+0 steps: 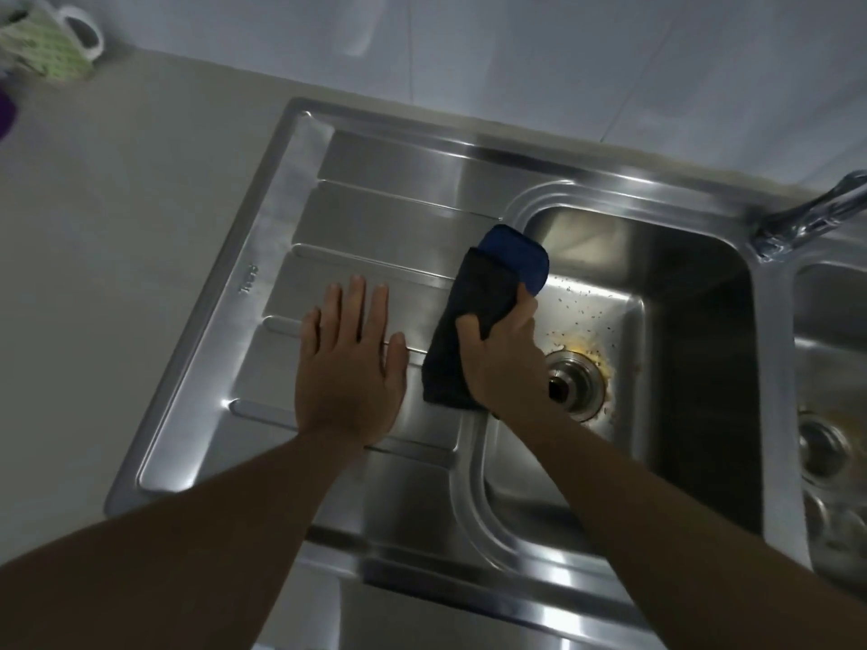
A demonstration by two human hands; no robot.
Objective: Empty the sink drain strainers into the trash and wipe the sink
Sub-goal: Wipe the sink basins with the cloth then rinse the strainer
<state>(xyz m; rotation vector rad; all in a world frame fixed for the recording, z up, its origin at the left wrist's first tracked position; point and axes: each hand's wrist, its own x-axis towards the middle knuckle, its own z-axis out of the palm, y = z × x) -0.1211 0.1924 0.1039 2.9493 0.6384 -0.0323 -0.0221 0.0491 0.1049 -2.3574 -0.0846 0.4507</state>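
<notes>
Head view, left hand: My left hand (pixel 349 363) lies flat on the drainboard (pixel 375 218), fingers straight and close together, holding nothing. I think it props me up while I lean in.
Head view, right hand: My right hand (pixel 504 363) has its fingers curled tight round the dark cloth (pixel 474 321) at the edge of the big basin (pixel 694 321), so I can rub hard.
Head view, dirt: Little specks (pixel 586 302) and a rusty ring lie round the drain (pixel 574 384). I think the wiping has barely begun.
Head view, strainer: One strainer (pixel 823 445) sits in the next basin.
Head view, around: A tap (pixel 811 213) is at the back, and a mug (pixel 51 44) stands on the bench (pixel 117 274).
</notes>
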